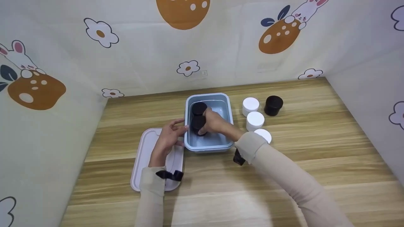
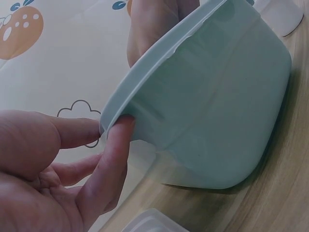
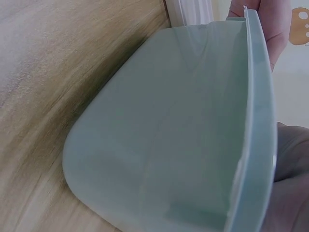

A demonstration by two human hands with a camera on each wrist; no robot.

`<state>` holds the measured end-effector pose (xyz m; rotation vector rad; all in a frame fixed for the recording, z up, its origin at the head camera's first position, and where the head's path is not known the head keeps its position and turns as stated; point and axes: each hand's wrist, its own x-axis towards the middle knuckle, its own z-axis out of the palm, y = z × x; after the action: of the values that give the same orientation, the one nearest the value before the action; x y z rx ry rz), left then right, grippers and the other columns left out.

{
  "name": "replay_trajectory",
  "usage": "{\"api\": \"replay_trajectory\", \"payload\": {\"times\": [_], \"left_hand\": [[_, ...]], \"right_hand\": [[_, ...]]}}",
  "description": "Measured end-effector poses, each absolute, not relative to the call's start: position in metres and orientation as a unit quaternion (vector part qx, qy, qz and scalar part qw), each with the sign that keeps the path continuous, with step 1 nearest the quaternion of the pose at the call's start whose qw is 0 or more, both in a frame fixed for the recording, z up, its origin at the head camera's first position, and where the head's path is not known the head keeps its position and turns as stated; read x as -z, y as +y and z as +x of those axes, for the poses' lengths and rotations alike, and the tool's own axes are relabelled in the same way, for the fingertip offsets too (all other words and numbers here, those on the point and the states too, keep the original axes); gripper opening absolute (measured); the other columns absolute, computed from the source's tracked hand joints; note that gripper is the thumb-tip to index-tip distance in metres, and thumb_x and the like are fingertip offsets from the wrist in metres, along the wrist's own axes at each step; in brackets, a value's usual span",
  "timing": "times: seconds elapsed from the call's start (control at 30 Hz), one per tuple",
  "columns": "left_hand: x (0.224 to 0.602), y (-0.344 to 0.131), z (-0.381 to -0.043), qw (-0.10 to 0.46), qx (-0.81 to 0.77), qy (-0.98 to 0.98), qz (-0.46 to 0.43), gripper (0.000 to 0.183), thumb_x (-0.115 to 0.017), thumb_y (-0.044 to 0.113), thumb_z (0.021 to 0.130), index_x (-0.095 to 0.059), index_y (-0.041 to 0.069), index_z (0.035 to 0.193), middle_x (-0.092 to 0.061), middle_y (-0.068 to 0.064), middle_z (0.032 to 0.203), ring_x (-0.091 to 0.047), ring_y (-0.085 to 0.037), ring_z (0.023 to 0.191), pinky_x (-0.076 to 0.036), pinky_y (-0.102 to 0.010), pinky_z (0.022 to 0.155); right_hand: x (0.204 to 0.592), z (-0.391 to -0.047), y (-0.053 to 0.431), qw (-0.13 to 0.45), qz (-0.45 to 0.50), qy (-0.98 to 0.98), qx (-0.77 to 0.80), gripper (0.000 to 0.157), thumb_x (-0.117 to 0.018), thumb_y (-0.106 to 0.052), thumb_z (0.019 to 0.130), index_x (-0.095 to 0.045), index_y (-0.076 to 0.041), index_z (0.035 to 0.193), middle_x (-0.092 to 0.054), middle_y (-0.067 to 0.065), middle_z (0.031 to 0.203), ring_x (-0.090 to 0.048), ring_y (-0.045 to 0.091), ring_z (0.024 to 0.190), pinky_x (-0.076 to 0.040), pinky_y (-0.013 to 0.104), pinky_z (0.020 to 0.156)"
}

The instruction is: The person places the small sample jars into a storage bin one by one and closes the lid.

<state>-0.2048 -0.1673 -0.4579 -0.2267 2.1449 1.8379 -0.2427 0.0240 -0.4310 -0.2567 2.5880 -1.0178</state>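
Observation:
A light blue rectangular container (image 1: pixel 206 147) stands on the wooden table. Inside it, along its left side, are two black lidded jars: a far one (image 1: pixel 199 108) and a near one (image 1: pixel 198 121). My right hand (image 1: pixel 214 122) reaches in over the right rim and grips the near jar, thumb on its near side. With thumb and finger, my left hand (image 1: pixel 169 136) pinches the container's left rim, as the left wrist view shows at the rim (image 2: pixel 118 104). In the right wrist view the container wall (image 3: pixel 154 135) hides the jars and most of the right hand.
Right of the container stand three white lidded jars (image 1: pixel 255 120) in a row, the nearest partly behind the right sleeve. A black jar (image 1: pixel 273 105) is beside them. A pale lid (image 1: pixel 142 157) lies left, under the left forearm. Patterned cloth (image 1: pixel 145 63) borders the table.

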Motion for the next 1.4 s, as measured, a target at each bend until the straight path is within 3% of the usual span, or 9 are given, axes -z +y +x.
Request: {"api": "replay_trajectory", "payload": {"times": [0.3, 0.57, 0.87, 1.03, 1.4], "left_hand": [[0.459, -0.167, -0.206, 0.158, -0.643, 0.745, -0.086, 0.049, -0.065, 0.019, 0.099, -0.05, 0.01, 0.144, -0.061, -0.022, 0.132, -0.069, -0.017, 0.086, -0.058, -0.024, 0.05], [0.459, -0.168, -0.206, 0.153, -0.645, 0.744, -0.084, 0.048, -0.064, 0.017, 0.099, -0.05, 0.009, 0.144, -0.062, -0.023, 0.132, -0.07, -0.02, 0.089, -0.058, -0.024, 0.049], [0.46, -0.167, -0.205, 0.15, -0.646, 0.744, -0.08, 0.048, -0.065, 0.017, 0.098, -0.051, 0.009, 0.144, -0.063, -0.023, 0.13, -0.071, -0.024, 0.093, -0.059, -0.025, 0.051], [0.461, -0.167, -0.204, 0.156, -0.643, 0.745, -0.083, 0.048, -0.064, 0.018, 0.099, -0.05, 0.01, 0.144, -0.063, -0.022, 0.13, -0.07, -0.022, 0.091, -0.058, -0.024, 0.05], [0.461, -0.17, -0.204, 0.157, -0.646, 0.743, -0.079, 0.046, -0.063, 0.019, 0.099, -0.052, 0.011, 0.143, -0.062, -0.021, 0.13, -0.069, -0.018, 0.088, -0.058, -0.024, 0.05]], "right_hand": [[0.427, -0.24, 0.032, 0.15, -0.111, 0.91, 0.369, 0.074, -0.091, -0.007, 0.067, -0.048, 0.007, 0.126, -0.061, 0.026, 0.128, -0.057, 0.036, 0.121, -0.046, 0.041, 0.111], [0.41, -0.234, 0.052, 0.135, -0.142, 0.896, 0.399, 0.07, -0.083, -0.009, 0.078, -0.047, 0.007, 0.136, -0.057, 0.027, 0.133, -0.055, 0.038, 0.125, -0.046, 0.045, 0.111], [0.387, -0.22, 0.092, 0.132, -0.158, 0.869, 0.451, 0.063, -0.076, -0.013, 0.088, -0.05, 0.001, 0.144, -0.059, 0.019, 0.14, -0.053, 0.035, 0.135, -0.048, 0.045, 0.112], [0.378, -0.212, 0.117, 0.097, -0.162, 0.847, 0.496, 0.057, -0.075, -0.009, 0.089, -0.054, -0.001, 0.141, -0.06, 0.018, 0.141, -0.055, 0.034, 0.133, -0.052, 0.046, 0.107], [0.373, -0.199, 0.165, 0.023, -0.175, 0.862, 0.476, 0.057, -0.076, -0.011, 0.089, -0.055, -0.001, 0.141, -0.059, 0.018, 0.142, -0.054, 0.034, 0.134, -0.046, 0.05, 0.113]]}}
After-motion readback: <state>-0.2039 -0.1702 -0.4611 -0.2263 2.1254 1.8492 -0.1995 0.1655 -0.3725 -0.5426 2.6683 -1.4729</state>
